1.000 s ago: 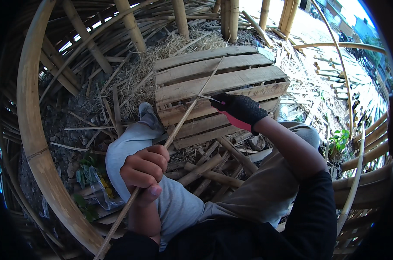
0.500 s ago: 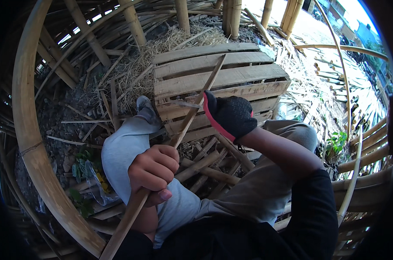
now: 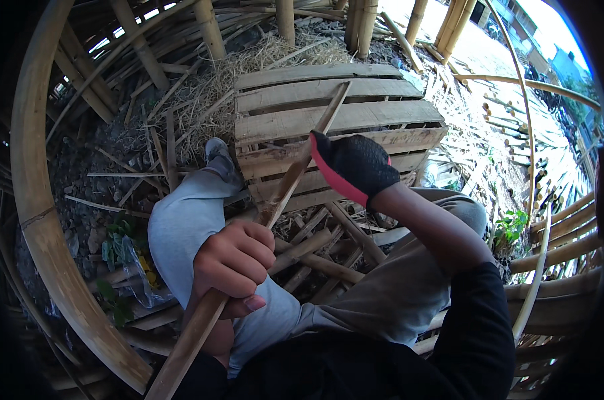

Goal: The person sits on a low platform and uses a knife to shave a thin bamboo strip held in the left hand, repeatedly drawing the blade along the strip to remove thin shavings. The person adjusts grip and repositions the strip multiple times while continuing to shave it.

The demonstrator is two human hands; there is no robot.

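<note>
A long split bamboo strip (image 3: pixel 290 183) runs slantwise from the lower left up over a slatted wooden platform (image 3: pixel 275 126). My bare left hand (image 3: pixel 234 261) is closed around its lower part, above my left thigh. Farther up, my right hand (image 3: pixel 355 167), in a black glove with a red-pink side, is closed against the strip's right edge. In the earlier frame a thin grey blade sticks out from this glove across the strip, like a knife's. Now the glove hides the handle, and I cannot make out the blade. The strip's far end rests over the platform slats.
A thick curved bamboo pole (image 3: pixel 55 250) arches along my left side. Upright bamboo posts (image 3: pixel 360 30) stand behind the platform, with straw (image 3: pixel 222 93) beside it. Loose bamboo offcuts (image 3: pixel 325 263) lie between my legs. A clear plastic bag (image 3: pixel 145 280) lies near my left knee.
The blade that crossed the strip is no longer visible. My right hand has shifted slightly, staying beside the strip. My left hand keeps its hold, and the view has moved a little.
</note>
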